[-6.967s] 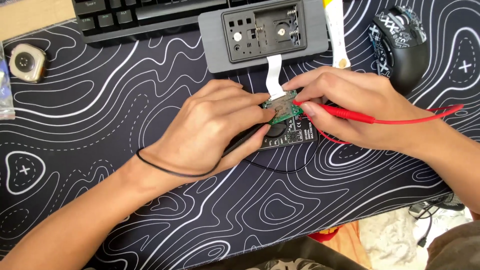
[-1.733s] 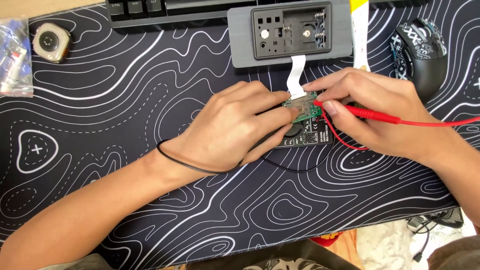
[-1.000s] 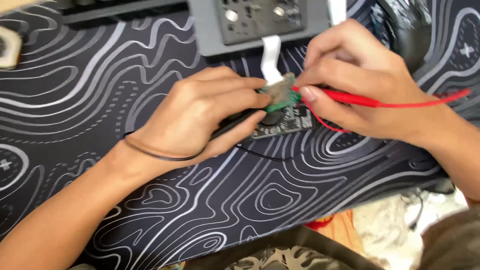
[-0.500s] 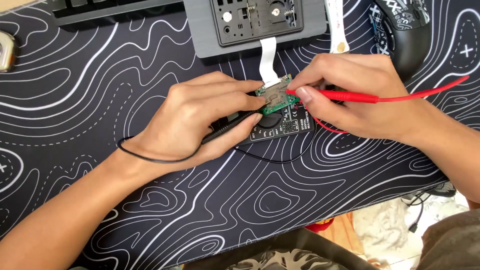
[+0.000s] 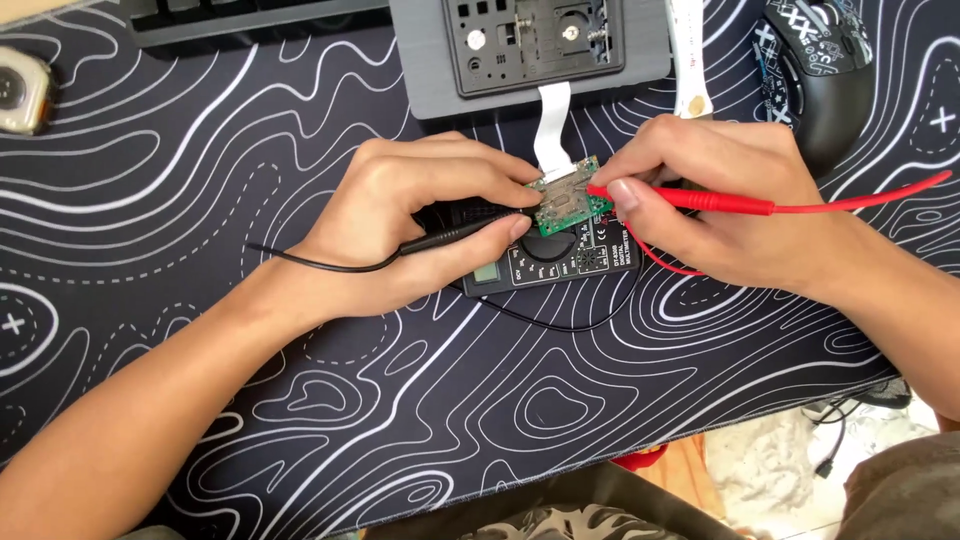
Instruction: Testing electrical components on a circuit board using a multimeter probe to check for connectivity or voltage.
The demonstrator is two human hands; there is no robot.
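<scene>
My left hand (image 5: 415, 225) pinches a black test probe (image 5: 450, 238) whose tip meets a small green circuit board (image 5: 566, 196). My right hand (image 5: 720, 205) grips a red test probe (image 5: 700, 200), its tip touching the same board from the right. The board sits over a black multimeter (image 5: 560, 262) lying on the mat, partly hidden under my fingers. A white ribbon cable (image 5: 552, 120) runs from the board up to a grey device casing (image 5: 530, 50).
A black desk mat with white wavy lines (image 5: 300, 400) covers the table. A black patterned mouse (image 5: 815, 65) lies at the top right, a keyboard edge (image 5: 250, 15) at the top, a small round gadget (image 5: 20, 90) at far left. Red and black probe leads trail across the mat.
The view has shifted about; both hands stay on the probes at the circuit board, with the probe tips held against it throughout.
</scene>
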